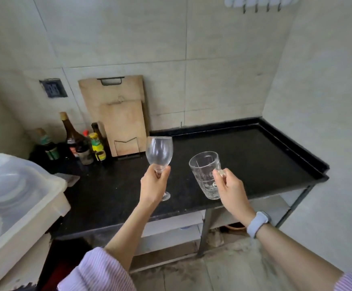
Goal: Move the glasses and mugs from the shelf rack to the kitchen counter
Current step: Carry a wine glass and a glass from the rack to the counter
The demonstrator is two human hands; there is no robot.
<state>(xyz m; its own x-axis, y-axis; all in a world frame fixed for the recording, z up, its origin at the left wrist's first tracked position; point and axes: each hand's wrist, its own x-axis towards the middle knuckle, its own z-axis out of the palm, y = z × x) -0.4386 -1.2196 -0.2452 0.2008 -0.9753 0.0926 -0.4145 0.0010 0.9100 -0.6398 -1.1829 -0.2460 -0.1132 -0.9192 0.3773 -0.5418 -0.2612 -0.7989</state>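
- Left hand (153, 184): fingers (164, 172) wrapped round the stem of a wine glass (159, 153), right under the bowl. Right hand (228, 189): fingers (218, 173) pinching the handle of a glass mug (205, 175).
- Both are held up in the air over the near-middle of the black worktop (244, 160), not touching it as far as I can tell.
- Wine glass is basically upright, long axis vertical, mouth up, foot poking out below the hand. Mug is tipped a bit, mouth up and leaning towards the far left, handle on the right.
- Progress: looks like an early trip. No other glasses or mugs on the worktop, only bottles (74, 141) and cutting boards (118, 116) at the far left. These two aren't set down yet.
- The shelf rack isn't in view, so no idea how many are left.
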